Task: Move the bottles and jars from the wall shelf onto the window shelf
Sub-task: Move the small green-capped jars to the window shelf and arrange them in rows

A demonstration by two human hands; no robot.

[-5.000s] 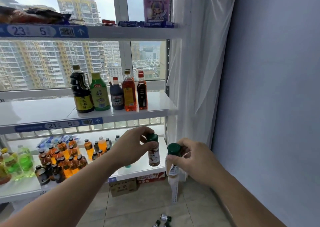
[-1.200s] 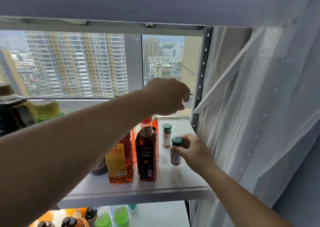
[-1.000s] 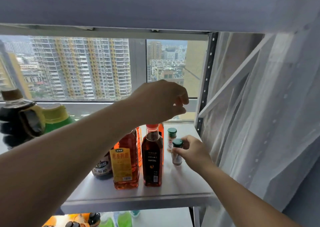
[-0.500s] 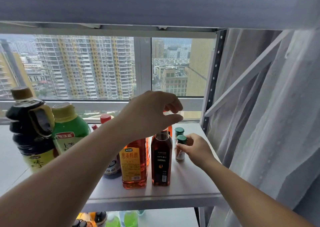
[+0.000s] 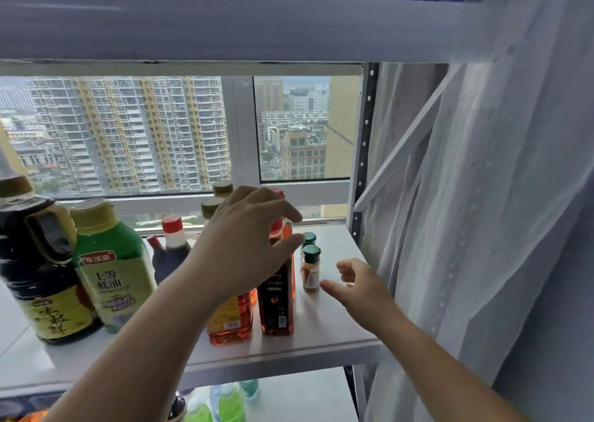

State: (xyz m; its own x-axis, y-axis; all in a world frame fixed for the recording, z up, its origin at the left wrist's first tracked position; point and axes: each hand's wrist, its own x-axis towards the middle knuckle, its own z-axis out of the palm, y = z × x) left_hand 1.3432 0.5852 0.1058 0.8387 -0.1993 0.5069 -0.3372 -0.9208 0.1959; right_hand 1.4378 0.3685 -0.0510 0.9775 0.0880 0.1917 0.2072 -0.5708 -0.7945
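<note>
Two small green-capped spice jars stand on the white window shelf (image 5: 328, 328), the nearer jar (image 5: 310, 272) in front of the farther jar (image 5: 309, 238). My right hand (image 5: 360, 288) hovers open just right of the nearer jar, not touching it. My left hand (image 5: 247, 244) is open above the dark red-capped bottle (image 5: 276, 302) and holds nothing. To the left stand an orange oil bottle (image 5: 229, 322), a small dark sauce bottle (image 5: 170, 248), a green oyster sauce bottle (image 5: 112, 270) and a big dark soy bottle (image 5: 38, 261).
An upper shelf board (image 5: 225, 26) hangs close overhead with blue packets on it. A white curtain (image 5: 482, 212) hangs right of the shelf post (image 5: 363, 151). Green drink bottles (image 5: 221, 405) show on the shelf below.
My right hand has let go of the nearer spice jar and drawn back to the right. My left hand has sunk lower over the bottles. The view has tilted down a little.
</note>
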